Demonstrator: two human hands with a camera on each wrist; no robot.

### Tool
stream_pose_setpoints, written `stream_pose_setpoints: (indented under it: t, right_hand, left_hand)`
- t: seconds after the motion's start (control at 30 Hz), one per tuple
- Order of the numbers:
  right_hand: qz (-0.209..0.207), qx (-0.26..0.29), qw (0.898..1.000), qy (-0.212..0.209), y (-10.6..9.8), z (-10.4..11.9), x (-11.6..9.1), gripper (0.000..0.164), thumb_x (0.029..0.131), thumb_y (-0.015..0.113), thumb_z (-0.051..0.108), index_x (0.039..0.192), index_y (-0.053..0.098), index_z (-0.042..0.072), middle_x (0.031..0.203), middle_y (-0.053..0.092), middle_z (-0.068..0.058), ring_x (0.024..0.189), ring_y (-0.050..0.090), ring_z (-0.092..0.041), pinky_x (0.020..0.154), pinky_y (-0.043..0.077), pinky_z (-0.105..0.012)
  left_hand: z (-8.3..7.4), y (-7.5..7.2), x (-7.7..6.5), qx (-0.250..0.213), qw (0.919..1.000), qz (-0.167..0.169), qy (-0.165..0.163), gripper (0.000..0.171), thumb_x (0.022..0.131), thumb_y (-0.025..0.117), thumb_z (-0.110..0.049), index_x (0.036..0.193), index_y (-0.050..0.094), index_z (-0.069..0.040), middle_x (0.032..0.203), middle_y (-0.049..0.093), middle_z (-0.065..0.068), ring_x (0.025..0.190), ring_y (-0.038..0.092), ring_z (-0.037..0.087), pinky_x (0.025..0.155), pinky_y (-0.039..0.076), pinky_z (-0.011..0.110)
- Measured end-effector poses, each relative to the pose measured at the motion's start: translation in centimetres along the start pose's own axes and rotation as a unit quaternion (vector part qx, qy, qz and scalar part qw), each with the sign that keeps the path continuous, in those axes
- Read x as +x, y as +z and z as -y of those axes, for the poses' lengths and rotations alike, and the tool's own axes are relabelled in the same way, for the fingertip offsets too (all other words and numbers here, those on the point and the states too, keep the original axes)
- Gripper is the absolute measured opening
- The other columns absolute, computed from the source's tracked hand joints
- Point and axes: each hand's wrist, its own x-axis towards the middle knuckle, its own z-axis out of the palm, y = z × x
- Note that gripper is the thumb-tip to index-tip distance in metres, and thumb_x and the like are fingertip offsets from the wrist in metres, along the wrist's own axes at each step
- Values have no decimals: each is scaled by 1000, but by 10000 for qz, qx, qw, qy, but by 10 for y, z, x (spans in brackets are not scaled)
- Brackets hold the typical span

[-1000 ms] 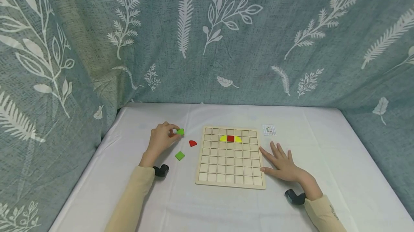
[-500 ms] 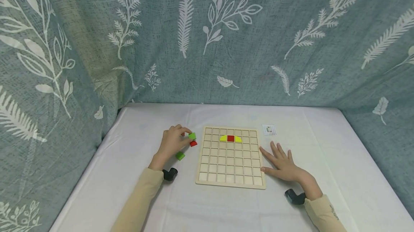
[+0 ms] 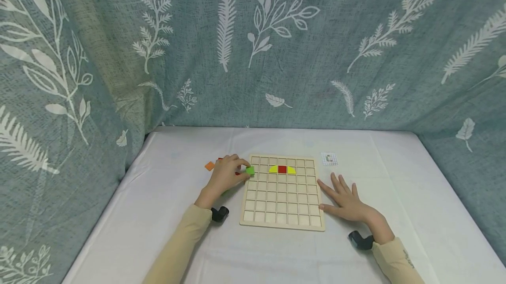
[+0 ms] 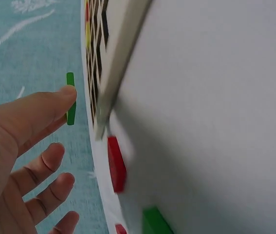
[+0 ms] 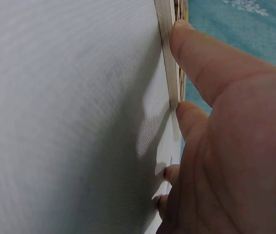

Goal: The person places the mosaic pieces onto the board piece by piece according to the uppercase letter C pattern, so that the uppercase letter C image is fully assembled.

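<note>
Two rounded yellow pieces (image 3: 273, 169) and one square red piece (image 3: 282, 169) lay in the shallow square cells of a pale, flat board (image 3: 282, 196), on woven white cloth (image 3: 276, 253). The left hand (image 3: 226, 174) pinched a thin green tile (image 3: 250, 170) between thumb and finger, over the board's left edge. The right hand (image 3: 345, 202) was spread wide, thumb and forefinger touching the right edge.

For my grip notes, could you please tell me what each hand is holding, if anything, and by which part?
The left hand pinches a green piece by its edges, between thumb and finger. The right hand holds nothing, touching the board.
</note>
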Motion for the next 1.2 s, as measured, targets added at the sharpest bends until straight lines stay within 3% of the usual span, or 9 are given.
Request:
stream_pose_setpoints:
  t: [0.27,0.5,0.7,1.2]
  right_hand:
    - [19,39,10000,6,0,-1,0,73,87,53,50,147,27,17,152,0,-27,137,-8,-48,100,-15,-66]
    - [-9,24,10000,11,1,-1,1,73,87,53,50,146,28,17,152,1,-27,137,-8,-48,100,-14,-66]
    - [-42,18,10000,23,2,-1,0,73,87,54,50,146,28,16,152,1,-27,137,-7,-49,100,-14,-66]
    - [-37,46,10000,3,2,-1,0,73,87,54,49,146,28,16,151,1,-27,137,-7,-49,100,-14,-67]
  left_hand:
    - [-17,8,9,-180,9992,358,88,26,78,73,-33,101,71,-21,81,57,1,73,45,15,75,39,43]
    - [-28,15,15,-310,9980,507,225,25,79,73,-32,101,71,-20,87,61,2,76,48,16,78,40,46]
    - [-34,21,19,-135,9971,637,382,23,79,72,-31,101,71,-22,83,59,-1,78,48,14,78,40,44]
    - [-45,25,24,36,9964,775,334,24,79,73,-32,101,71,-23,82,54,-2,82,47,15,78,36,41]
